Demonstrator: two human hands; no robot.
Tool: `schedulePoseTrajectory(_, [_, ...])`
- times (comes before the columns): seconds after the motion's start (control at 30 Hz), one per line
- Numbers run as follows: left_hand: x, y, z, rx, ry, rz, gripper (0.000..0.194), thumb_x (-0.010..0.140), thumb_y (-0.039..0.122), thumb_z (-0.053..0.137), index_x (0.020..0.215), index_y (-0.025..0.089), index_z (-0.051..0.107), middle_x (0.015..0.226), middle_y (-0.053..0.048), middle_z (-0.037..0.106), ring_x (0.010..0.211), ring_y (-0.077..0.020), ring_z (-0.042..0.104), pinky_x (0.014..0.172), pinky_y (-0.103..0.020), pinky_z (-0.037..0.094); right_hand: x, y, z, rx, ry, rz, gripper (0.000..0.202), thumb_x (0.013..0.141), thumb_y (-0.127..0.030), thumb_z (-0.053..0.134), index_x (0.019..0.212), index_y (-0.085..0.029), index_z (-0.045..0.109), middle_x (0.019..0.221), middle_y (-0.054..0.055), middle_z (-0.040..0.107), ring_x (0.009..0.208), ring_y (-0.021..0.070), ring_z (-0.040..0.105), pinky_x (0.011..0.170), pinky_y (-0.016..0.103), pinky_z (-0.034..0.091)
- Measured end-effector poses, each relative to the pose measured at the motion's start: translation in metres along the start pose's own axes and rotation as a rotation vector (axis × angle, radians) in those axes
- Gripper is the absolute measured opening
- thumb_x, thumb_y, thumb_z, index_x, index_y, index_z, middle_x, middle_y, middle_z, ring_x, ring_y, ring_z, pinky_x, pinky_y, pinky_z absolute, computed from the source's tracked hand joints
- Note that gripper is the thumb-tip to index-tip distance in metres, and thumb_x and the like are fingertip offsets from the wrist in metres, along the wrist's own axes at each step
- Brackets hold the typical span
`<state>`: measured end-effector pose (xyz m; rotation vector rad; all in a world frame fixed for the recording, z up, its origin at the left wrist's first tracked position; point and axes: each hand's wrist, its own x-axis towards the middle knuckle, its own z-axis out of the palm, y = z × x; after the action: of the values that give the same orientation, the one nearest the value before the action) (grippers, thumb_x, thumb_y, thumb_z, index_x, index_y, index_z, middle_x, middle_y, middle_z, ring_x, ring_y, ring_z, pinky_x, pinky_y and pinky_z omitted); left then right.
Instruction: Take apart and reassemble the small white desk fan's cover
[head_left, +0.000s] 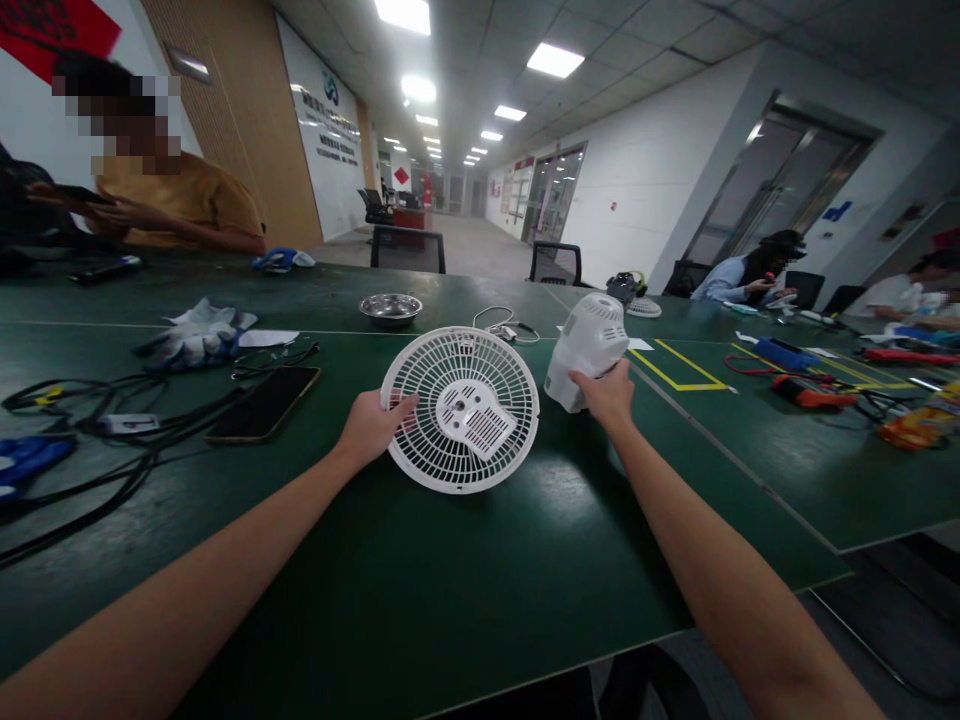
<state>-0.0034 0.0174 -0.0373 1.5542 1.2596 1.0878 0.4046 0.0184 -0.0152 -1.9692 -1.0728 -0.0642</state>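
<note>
My left hand (373, 424) grips the left rim of a round white fan grille (420, 440), thumb over its front. The grille is tilted up toward me above the green table, and a slotted plate (480, 420) sits at its centre. In my right hand (609, 393) is a white plastic fan housing (589, 340) with vent slots on top, held upright just right of the grille. The two parts are apart. Behind the grille lies a thin white cable (517, 328). My right fingertips are partly hidden by the housing.
A steel bowl (390, 309) stands beyond the grille. On the left lie a phone (264, 404), black cables (150, 440) and work gloves (199, 335). An orange multimeter (812, 391) lies to the right. Across the table sits a person in an orange shirt (176, 200); others sit far right.
</note>
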Motion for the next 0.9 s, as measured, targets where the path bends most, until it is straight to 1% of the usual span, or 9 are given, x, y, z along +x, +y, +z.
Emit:
schedulePoseTrajectory(0.13, [-0.001, 0.001, 0.001, -0.021, -0.012, 0.006, 0.019, 0.088, 0.032, 0.067, 0.096, 0.016, 0.071, 0.088, -0.007, 0.078, 0.076, -0.0236, 0.075, 0.068, -0.038, 0.062, 0.026, 0.03, -0.014, 0.02, 0.061, 0.042, 0.076, 0.058, -0.057, 0.082, 0.115, -0.021, 0.047, 0.118, 0.015, 0.068, 0.11, 0.0351, 0.066, 0.096, 0.046, 0.051])
schedulePoseTrajectory(0.27, [-0.001, 0.003, 0.001, -0.028, 0.019, -0.014, 0.017, 0.085, 0.031, 0.071, 0.093, 0.016, 0.072, 0.085, -0.006, 0.078, 0.073, -0.0233, 0.075, 0.068, -0.037, 0.061, 0.041, 0.049, -0.018, 0.077, 0.046, 0.08, 0.078, 0.06, -0.052, 0.082, 0.121, -0.02, 0.046, 0.125, 0.015, 0.065, 0.115, 0.0343, 0.063, 0.1, 0.046, 0.048])
schedulePoseTrajectory(0.33, [-0.001, 0.003, 0.002, -0.027, 0.023, -0.02, 0.017, 0.085, 0.032, 0.071, 0.092, 0.016, 0.072, 0.085, -0.006, 0.078, 0.073, -0.0232, 0.075, 0.068, -0.037, 0.061, 0.042, 0.05, -0.017, 0.095, 0.034, 0.076, 0.08, 0.062, -0.052, 0.081, 0.126, -0.019, 0.044, 0.128, 0.016, 0.064, 0.116, 0.0335, 0.063, 0.1, 0.044, 0.048])
schedulePoseTrajectory(0.4, [-0.001, 0.002, 0.001, -0.027, 0.001, -0.01, 0.018, 0.087, 0.033, 0.07, 0.094, 0.016, 0.071, 0.087, -0.007, 0.078, 0.074, -0.0232, 0.075, 0.068, -0.037, 0.062, 0.041, 0.048, -0.017, 0.127, 0.05, 0.039, 0.084, 0.066, -0.054, 0.077, 0.132, -0.019, 0.041, 0.128, 0.015, 0.064, 0.115, 0.0314, 0.063, 0.099, 0.042, 0.048])
schedulePoseTrajectory(0.5, [0.0, 0.001, 0.001, -0.013, 0.0, 0.009, 0.019, 0.087, 0.034, 0.069, 0.094, 0.016, 0.071, 0.086, -0.007, 0.078, 0.073, -0.0232, 0.075, 0.067, -0.037, 0.061, 0.039, 0.043, -0.02, 0.182, 0.15, -0.052, 0.084, 0.072, -0.055, 0.072, 0.138, -0.016, 0.037, 0.126, 0.015, 0.064, 0.111, 0.0282, 0.064, 0.097, 0.039, 0.048])
schedulePoseTrajectory(0.57, [0.001, 0.0, 0.001, -0.004, 0.018, 0.005, 0.018, 0.086, 0.033, 0.07, 0.091, 0.016, 0.072, 0.082, -0.007, 0.077, 0.071, -0.023, 0.075, 0.066, -0.037, 0.061, 0.038, 0.04, -0.023, 0.196, 0.214, -0.085, 0.081, 0.072, -0.054, 0.073, 0.135, -0.015, 0.041, 0.125, 0.016, 0.064, 0.109, 0.0276, 0.064, 0.096, 0.038, 0.048])
schedulePoseTrajectory(0.67, [0.003, -0.002, 0.001, -0.01, 0.016, -0.021, 0.016, 0.085, 0.031, 0.071, 0.091, 0.016, 0.072, 0.081, -0.006, 0.077, 0.071, -0.0227, 0.075, 0.067, -0.037, 0.061, 0.038, 0.04, -0.025, 0.27, 0.239, -0.076, 0.078, 0.069, -0.051, 0.074, 0.131, -0.015, 0.044, 0.126, 0.016, 0.063, 0.108, 0.0269, 0.064, 0.094, 0.037, 0.048])
schedulePoseTrajectory(0.8, [0.003, -0.002, 0.0, -0.016, 0.012, -0.009, 0.017, 0.085, 0.032, 0.07, 0.091, 0.016, 0.072, 0.081, -0.006, 0.077, 0.072, -0.0234, 0.075, 0.068, -0.038, 0.061, 0.038, 0.042, -0.023, 0.372, 0.234, -0.098, 0.078, 0.071, -0.048, 0.071, 0.136, -0.018, 0.038, 0.134, 0.014, 0.058, 0.112, 0.0257, 0.063, 0.093, 0.035, 0.049])
schedulePoseTrajectory(0.9, [0.002, -0.002, 0.0, -0.015, 0.003, 0.019, 0.022, 0.086, 0.036, 0.069, 0.093, 0.015, 0.072, 0.082, -0.008, 0.077, 0.074, -0.0247, 0.075, 0.068, -0.04, 0.061, 0.036, 0.039, -0.026, 0.332, 0.273, -0.176, 0.08, 0.072, -0.046, 0.071, 0.138, -0.018, 0.034, 0.138, 0.014, 0.055, 0.112, 0.0246, 0.062, 0.095, 0.035, 0.049])
